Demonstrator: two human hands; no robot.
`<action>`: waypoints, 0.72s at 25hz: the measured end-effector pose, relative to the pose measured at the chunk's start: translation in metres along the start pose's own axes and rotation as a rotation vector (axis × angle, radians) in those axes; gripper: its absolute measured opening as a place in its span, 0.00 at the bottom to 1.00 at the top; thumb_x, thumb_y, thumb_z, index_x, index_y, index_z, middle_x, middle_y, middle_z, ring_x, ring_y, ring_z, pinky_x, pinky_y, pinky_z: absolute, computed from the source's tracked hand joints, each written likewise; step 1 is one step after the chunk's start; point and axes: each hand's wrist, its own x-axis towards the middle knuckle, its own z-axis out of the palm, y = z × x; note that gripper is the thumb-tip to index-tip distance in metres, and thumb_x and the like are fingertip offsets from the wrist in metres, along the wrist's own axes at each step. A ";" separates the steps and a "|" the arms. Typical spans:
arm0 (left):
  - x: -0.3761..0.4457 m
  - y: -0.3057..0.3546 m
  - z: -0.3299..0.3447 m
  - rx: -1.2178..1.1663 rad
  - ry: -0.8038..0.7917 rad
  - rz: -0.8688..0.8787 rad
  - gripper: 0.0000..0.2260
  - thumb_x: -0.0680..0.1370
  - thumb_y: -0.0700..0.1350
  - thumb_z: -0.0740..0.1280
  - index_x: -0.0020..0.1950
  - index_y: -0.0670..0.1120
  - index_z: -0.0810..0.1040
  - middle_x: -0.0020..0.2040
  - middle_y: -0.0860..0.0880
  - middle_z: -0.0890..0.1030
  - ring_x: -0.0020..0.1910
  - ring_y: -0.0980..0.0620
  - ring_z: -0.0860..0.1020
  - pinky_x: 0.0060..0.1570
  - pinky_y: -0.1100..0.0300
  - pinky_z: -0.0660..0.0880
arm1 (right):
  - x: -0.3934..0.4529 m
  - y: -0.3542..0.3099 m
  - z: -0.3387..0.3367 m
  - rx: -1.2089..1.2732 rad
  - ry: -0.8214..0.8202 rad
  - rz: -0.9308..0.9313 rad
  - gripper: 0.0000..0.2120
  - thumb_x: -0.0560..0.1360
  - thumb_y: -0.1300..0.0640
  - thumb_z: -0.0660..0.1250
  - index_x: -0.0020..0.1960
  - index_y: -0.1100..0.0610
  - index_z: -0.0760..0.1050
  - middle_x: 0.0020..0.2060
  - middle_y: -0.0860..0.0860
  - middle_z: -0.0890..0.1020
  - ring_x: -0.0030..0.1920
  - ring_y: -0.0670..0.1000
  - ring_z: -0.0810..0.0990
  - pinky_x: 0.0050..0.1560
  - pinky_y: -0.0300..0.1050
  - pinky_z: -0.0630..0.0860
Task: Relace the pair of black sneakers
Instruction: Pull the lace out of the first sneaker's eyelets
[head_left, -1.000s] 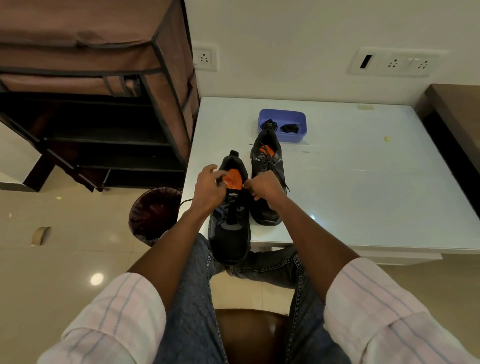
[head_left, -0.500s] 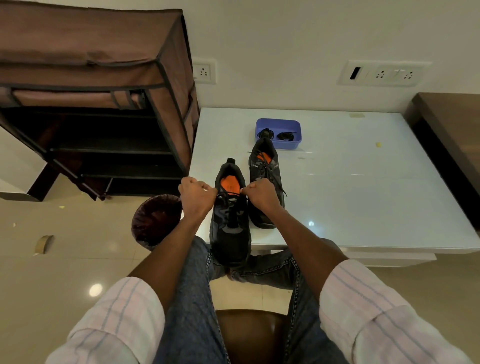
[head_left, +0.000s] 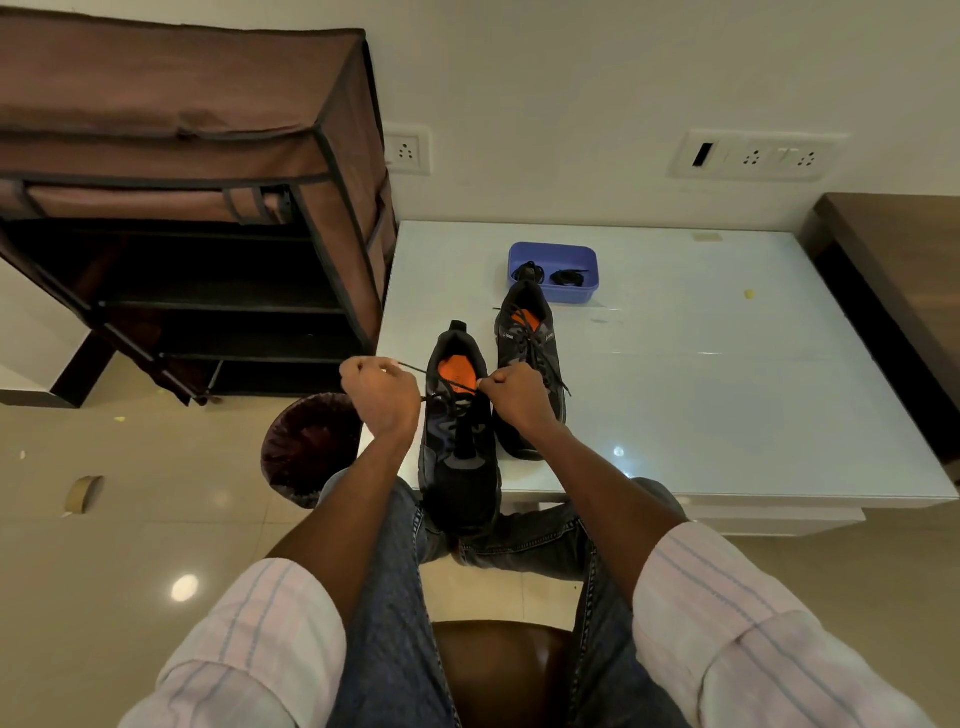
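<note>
Head view, the only one. A white glossy table (head_left: 701, 395) fills the right middle, its far edge against a pale wall with two socket plates (head_left: 753, 156). At ten o'clock stands a brown fabric shoe rack (head_left: 208, 208) with dark shelves; at three o'clock the corner of a dark wooden top (head_left: 904, 260) adjoins the table. The floor is beige tile, with a dark waste bin (head_left: 306, 447) just left of the table's near corner and a tape roll (head_left: 83, 493) at nine o'clock. On the table at twelve o'clock sits a blue tray (head_left: 553, 260) holding black lace bundles.

The near sneaker (head_left: 460, 467) lies on the table's near left edge, its long axis running six to twelve o'clock: toe toward the person and overhanging the edge above the jeans-clad knees, heel away, orange insole showing. The second sneaker (head_left: 530, 364) stands just beside it to the right and a little farther back, parallel, toe also toward six o'clock, heel close to the tray, its laces hanging loose.

The left hand (head_left: 382, 397) is fisted round one end of the black lace (head_left: 441, 397), drawn out toward nine o'clock; the right hand (head_left: 517, 397) is curled, pinching the other end at the sneaker's right collar. Both hands sit level with the insole, one on each side of the near sneaker.
</note>
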 end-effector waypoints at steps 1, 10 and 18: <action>0.002 -0.002 -0.002 0.065 -0.005 -0.001 0.10 0.74 0.32 0.64 0.53 0.37 0.80 0.65 0.41 0.70 0.64 0.42 0.70 0.56 0.59 0.70 | -0.001 -0.001 0.000 -0.002 -0.003 -0.002 0.22 0.75 0.60 0.68 0.25 0.60 0.65 0.23 0.53 0.67 0.24 0.49 0.64 0.31 0.39 0.64; -0.012 -0.009 0.024 0.262 -0.445 0.519 0.07 0.76 0.36 0.67 0.50 0.38 0.84 0.60 0.41 0.78 0.63 0.42 0.72 0.63 0.54 0.67 | -0.005 -0.012 -0.004 -0.099 -0.026 -0.011 0.22 0.75 0.58 0.66 0.24 0.57 0.64 0.22 0.52 0.67 0.24 0.50 0.65 0.28 0.43 0.61; 0.006 -0.002 -0.014 0.165 0.070 -0.137 0.23 0.73 0.33 0.65 0.67 0.39 0.70 0.68 0.38 0.69 0.66 0.38 0.69 0.66 0.45 0.69 | -0.010 -0.016 -0.002 -0.045 -0.020 0.039 0.18 0.75 0.59 0.66 0.28 0.60 0.68 0.24 0.54 0.69 0.25 0.49 0.66 0.29 0.42 0.64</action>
